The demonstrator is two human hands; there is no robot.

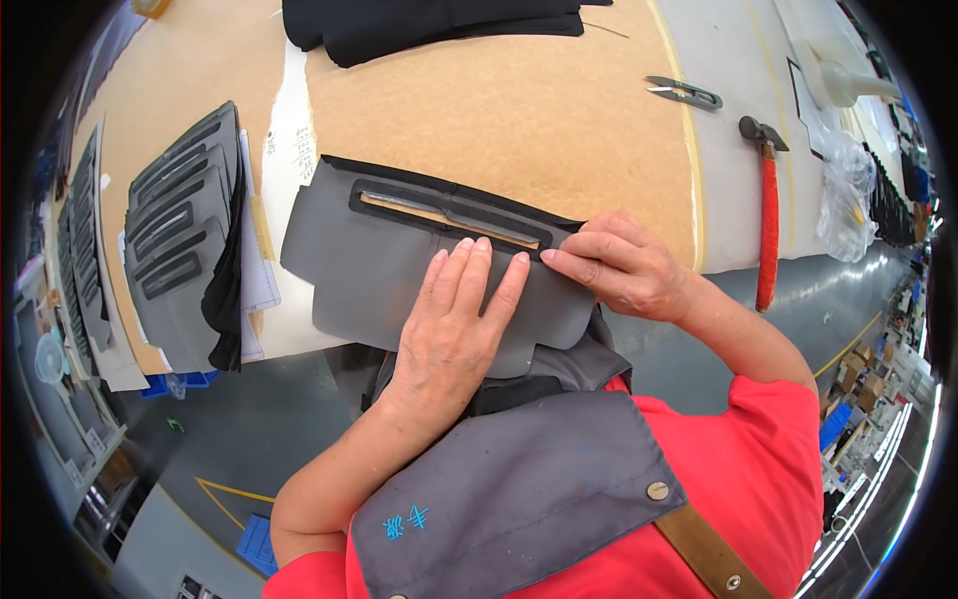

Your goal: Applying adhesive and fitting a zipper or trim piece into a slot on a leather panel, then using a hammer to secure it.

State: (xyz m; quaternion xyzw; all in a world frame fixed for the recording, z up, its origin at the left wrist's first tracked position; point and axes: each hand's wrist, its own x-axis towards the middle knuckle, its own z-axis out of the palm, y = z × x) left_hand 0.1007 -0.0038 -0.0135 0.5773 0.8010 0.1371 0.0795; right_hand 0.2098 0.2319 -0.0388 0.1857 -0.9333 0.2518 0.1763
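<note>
Head view: grey slotted panel (364, 285) overhanging the front of the table (479, 110); left hand (447, 324) lies open on it, right hand (629, 268) pinches its right end; I judge it light, pliant, best held along its black edge strip (399, 174)

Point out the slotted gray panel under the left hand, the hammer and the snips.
Slotted panel (384, 275): head view, gray face.
Hammer (767, 215): head view, red handle.
Snips (686, 92): head view, middle of body.
</note>
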